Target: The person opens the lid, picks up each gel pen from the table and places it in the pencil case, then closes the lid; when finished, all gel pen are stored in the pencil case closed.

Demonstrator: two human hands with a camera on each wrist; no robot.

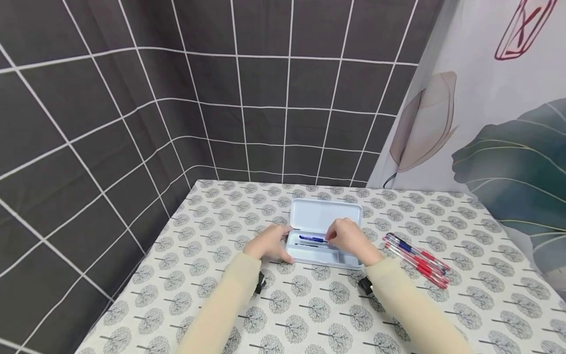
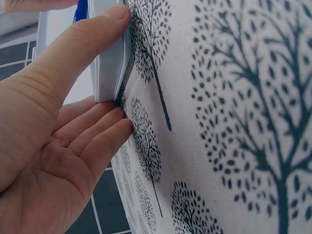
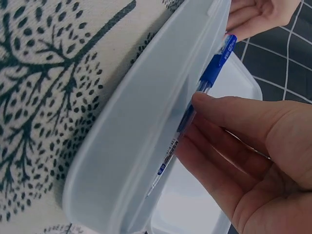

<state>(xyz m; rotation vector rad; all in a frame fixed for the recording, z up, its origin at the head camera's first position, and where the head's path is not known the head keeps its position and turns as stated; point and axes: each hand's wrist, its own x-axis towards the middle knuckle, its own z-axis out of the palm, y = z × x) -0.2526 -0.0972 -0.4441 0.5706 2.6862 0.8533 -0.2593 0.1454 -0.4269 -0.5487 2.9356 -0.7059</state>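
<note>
1. Nearest: tree-print tabletop [image 1: 318, 317], bare on the near side of the pencil case [image 1: 315, 256]; both forearms reach in across it.
2. Loose red and blue pens [image 1: 424, 268]: bunched on the tabletop, right of the case, apart from it. Exact count unclear.
3. Left hand [image 1: 270, 242]: grips the case's left end, thumb on the near side, fingers at the back corner.
4. Right hand [image 1: 348, 237]: narrow pinch, thumb and fingers holding the blue pen [image 1: 311, 239] over the case's rear part, clip end toward the case's left end. Whether the pen touches the case floor: can't tell. Dark thin line just nearer; pen or shadow unclear.
5. Handling, judged: line the pen up with the case's long side, lower it flat, release low so it won't roll; brace the left end meanwhile.
6. Farthest: lid [image 1: 326, 212] folded back behind the case, then the dark grid curtain [image 1: 261, 78].
</note>
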